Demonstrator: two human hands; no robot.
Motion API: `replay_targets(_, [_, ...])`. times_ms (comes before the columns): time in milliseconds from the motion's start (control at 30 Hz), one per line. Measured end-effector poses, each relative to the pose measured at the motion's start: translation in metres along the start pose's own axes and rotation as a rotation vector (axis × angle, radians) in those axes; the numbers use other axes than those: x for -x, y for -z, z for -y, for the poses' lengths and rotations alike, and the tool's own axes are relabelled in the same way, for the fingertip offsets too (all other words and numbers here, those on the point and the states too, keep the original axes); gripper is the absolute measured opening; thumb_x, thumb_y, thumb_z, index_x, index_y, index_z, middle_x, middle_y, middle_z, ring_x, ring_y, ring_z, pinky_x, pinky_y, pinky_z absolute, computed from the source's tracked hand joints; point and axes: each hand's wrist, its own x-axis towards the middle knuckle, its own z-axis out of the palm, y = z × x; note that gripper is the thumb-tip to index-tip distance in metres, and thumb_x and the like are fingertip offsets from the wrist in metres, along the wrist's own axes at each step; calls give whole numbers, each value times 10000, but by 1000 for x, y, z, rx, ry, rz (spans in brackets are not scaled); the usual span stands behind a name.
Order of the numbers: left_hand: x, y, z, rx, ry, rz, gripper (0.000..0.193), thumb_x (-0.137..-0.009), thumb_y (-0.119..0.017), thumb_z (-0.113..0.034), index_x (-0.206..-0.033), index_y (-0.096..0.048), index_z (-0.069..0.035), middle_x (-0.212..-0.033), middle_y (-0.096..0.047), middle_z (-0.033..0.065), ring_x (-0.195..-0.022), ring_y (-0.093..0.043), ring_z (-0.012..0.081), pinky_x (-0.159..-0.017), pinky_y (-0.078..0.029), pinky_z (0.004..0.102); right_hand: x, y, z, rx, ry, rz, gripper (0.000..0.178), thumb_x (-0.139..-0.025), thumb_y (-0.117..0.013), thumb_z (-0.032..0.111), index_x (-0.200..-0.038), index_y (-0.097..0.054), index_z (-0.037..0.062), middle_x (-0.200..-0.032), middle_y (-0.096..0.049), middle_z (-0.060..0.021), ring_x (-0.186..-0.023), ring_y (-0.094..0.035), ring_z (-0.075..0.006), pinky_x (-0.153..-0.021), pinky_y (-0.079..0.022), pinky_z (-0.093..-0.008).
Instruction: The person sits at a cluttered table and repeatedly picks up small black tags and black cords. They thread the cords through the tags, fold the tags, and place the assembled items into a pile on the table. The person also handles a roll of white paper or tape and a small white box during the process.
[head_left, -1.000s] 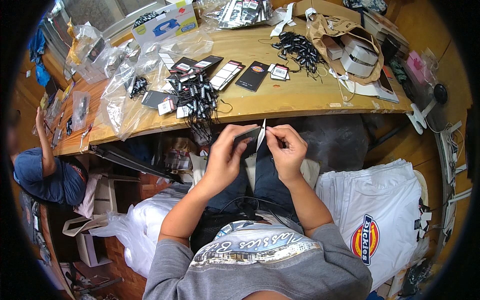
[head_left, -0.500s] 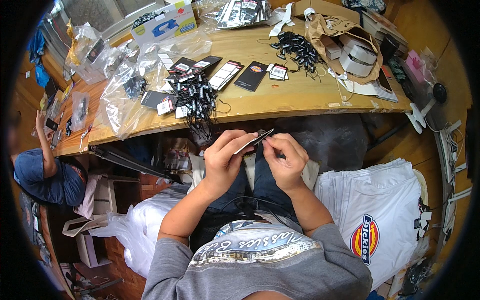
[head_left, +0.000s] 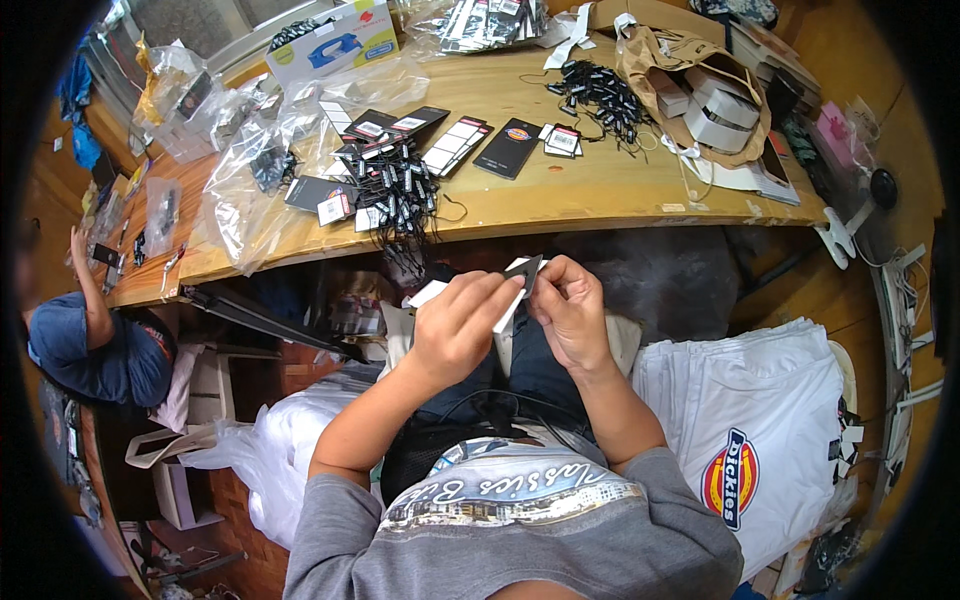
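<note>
Item 1: card tags [head_left: 522, 276], one dark face and white edges showing, count hidden by fingers; located at the centre of the clock, over the lap, short of the desk [head_left: 590, 205].

Item 2: left hand [head_left: 462, 325], fingers closed narrow over the tags, holding them. A white piece [head_left: 428, 293] juts out at its 10 o'clock; whether it joins the tags I cannot tell.

Item 3: right hand [head_left: 568, 308], thumb and fingertips pinched narrow on the tags' right edge.

On the desk, bearings from the tags:
- 10 o'clock: bunch of black cords [head_left: 395, 190], hanging over the near edge, with printed cards [head_left: 320, 193] beside and beneath.
- 12 o'clock: black card [head_left: 507, 148], lying flat; small white labels [head_left: 562, 141] just right of it.
- 1 o'clock: heap of black cords [head_left: 598, 98]; beyond, a brown paper bag [head_left: 645, 62] with white boxes [head_left: 722, 118] inside.
- 11 o'clock: carton [head_left: 345, 48] picturing a blue iron.

Off the desk:
- 4 o'clock: stacked white shirts [head_left: 690, 400].
- 8 o'clock: white plastic bag [head_left: 290, 475].
- 9 o'clock: co-worker in a blue shirt [head_left: 95, 350], one arm raised.
</note>
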Motion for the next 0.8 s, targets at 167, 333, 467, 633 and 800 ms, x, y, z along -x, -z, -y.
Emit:
replay_targets(167, [-8,2,-7,512,539,52,243,-824,-405,9,-1043,-510,-1,-847,-448,104,-767,-478,198,-694,-396,238,-4,-5,5,598,309,-113,72,-737,-581,-8,-706,-517,-1,-632,-486,10,-544,-438,-24,-485,-352,-156])
replay_targets(333, [-9,-4,-10,642,712,-207,209,-721,-536,86,-909,-589,13,-751,-540,60,-671,-523,89,-598,-416,181,3,-14,11,799,405,-43,70,-724,-571,-54,-720,-517,-10,-684,-493,-14,-561,-417,-27,-471,-330,-151])
replay_targets(467, [-7,-3,-10,544,591,-181,198,-694,-553,100,-882,-582,45,-793,-587,96,-730,-559,141,-644,-438,219,3,-16,12,883,468,-41,88,-699,-585,-68,-705,-517,-13,-670,-497,-14,-544,-399,-24,-453,-313,-153])
replay_targets(633, [-11,-1,-11,415,370,-175,237,-658,-555,107,-871,-600,13,-788,-595,125,-663,-579,193,-598,-455,234,2,-18,14,889,476,-92,101,-684,-612,-34,-679,-513,-11,-607,-501,-37,-494,-471,-57,-433,-374,-175])
replay_targets(800, [-13,5,-10,262,243,-81,255,-665,-532,107,-890,-597,6,-767,-587,123,-631,-571,204,-569,-451,234,3,-19,15,925,513,-94,106,-669,-611,-47,-680,-513,-6,-616,-509,-58,-494,-493,-87,-432,-389,-192])
